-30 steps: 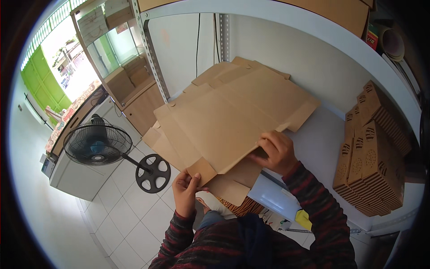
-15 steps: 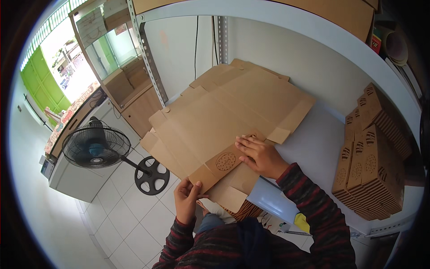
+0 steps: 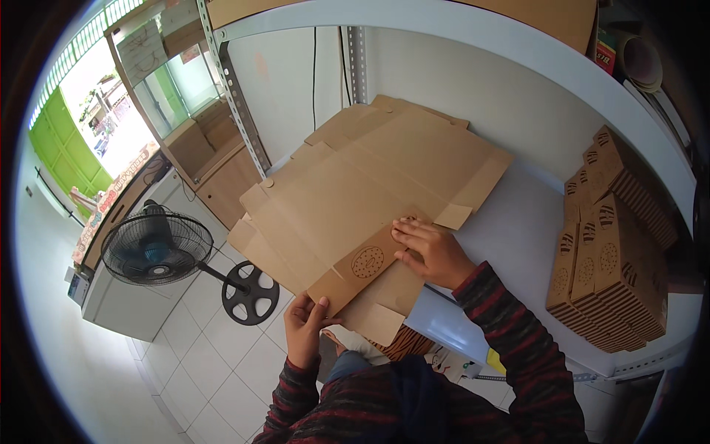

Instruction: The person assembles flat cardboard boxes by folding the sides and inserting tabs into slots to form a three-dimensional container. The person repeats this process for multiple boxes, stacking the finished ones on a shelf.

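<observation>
A flat brown cardboard box blank (image 3: 347, 192) lies on top of several others on the white shelf. Its near edge is folded over as a flap (image 3: 336, 283) with a round speckled print. At the flap's left corner, my left hand (image 3: 304, 325) pinches the cardboard between thumb and fingers. My right hand (image 3: 435, 254) rests on the flap's right end, fingers stretched out and pressing down. Under the flap, another blank's edge (image 3: 377, 323) sticks out toward me.
Folded boxes in several stacks (image 3: 610, 259) stand at the right of the shelf. A black fan (image 3: 157, 251) with a round base is on the tiled floor at left. A white metal beam (image 3: 473, 22) crosses above. A glass cabinet (image 3: 177, 96) stands behind the fan.
The view has shifted slightly, so the scene sits a little further left. Both hands keep nearly the same places on the folded flap.
</observation>
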A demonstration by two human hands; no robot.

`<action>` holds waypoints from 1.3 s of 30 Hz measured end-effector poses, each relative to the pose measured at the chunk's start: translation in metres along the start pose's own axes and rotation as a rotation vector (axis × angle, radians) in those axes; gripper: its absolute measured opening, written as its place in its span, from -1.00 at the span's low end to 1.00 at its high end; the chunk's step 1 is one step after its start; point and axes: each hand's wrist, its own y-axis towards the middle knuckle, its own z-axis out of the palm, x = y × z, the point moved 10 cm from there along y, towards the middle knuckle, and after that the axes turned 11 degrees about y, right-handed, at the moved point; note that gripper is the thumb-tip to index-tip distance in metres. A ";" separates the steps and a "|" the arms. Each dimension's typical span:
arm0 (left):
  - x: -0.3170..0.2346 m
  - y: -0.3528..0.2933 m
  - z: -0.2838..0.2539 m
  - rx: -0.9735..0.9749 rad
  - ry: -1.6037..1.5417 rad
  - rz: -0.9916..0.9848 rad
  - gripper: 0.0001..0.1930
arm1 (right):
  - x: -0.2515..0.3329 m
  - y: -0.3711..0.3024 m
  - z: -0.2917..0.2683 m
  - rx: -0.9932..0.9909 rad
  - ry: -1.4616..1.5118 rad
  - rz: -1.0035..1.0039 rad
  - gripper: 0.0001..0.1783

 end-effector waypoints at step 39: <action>0.008 -0.010 -0.069 -0.064 0.012 0.123 -0.80 | -0.134 -0.083 -0.146 -0.803 0.126 0.546 -0.81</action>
